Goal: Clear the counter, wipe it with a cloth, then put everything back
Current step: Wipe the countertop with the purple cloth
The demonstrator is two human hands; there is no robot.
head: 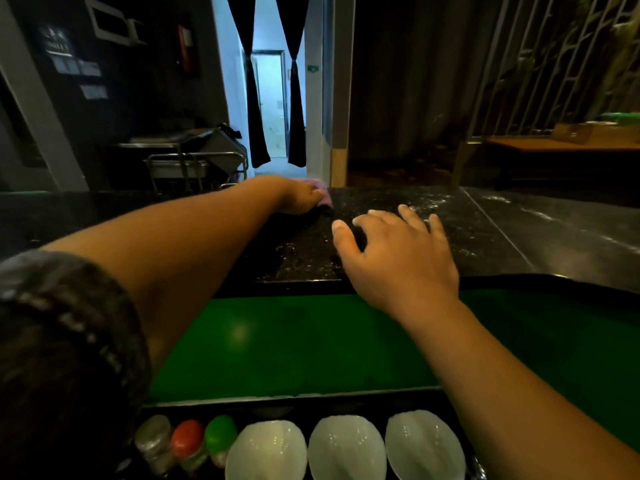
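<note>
— Where's the crumpled pink cloth (323, 194)?
— At the far edge of the black speckled stone table (485, 233), under the left hand (301, 199), whose grip presses it down.
— The right hand (398, 258)?
— Flat, fingers spread wide, holding nothing.
— Containers?
— Three white oval dishes (346, 448), apparently empty, beside three capped shakers (188, 445).

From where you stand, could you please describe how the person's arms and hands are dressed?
Both forearms are bare, with no gloves on the left hand or the right hand. A dark patterned sleeve with pale speckles covers the left upper arm. The right hand seems to have a ring on one finger; blur prevents certainty.
</note>
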